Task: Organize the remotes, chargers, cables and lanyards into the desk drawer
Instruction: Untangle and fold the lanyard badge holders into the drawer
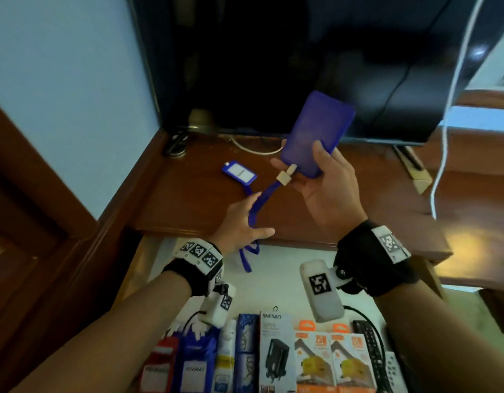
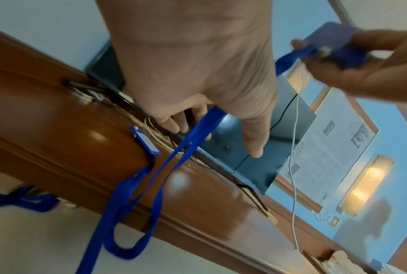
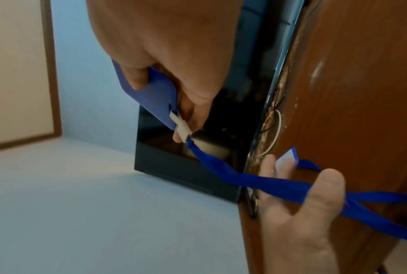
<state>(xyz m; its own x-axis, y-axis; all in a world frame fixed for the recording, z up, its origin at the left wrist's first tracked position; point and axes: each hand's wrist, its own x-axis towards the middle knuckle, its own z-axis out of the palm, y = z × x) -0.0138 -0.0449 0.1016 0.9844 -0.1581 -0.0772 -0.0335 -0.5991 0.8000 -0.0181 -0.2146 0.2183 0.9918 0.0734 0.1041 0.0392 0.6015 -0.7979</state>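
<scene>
Currently right hand [image 1: 320,177] pinches badge holder [image 1: 316,131]; left hand [image 1: 242,219] spread around strap [image 1: 256,205], which may snag desk edge [image 1: 205,231].

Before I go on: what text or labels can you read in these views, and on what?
"ONESAM": top of the black-and-white charger box in the drawer.
"21": orange box, roughly; blurred.
Red pack and blue pack: white labels, print too blurred.
Badge on the desk: unreadable.
Wall poster: too small.

card holder [image 1: 316,131] blue | strap [image 1: 262,198] blue | desk [image 1: 188,199] brown
</scene>
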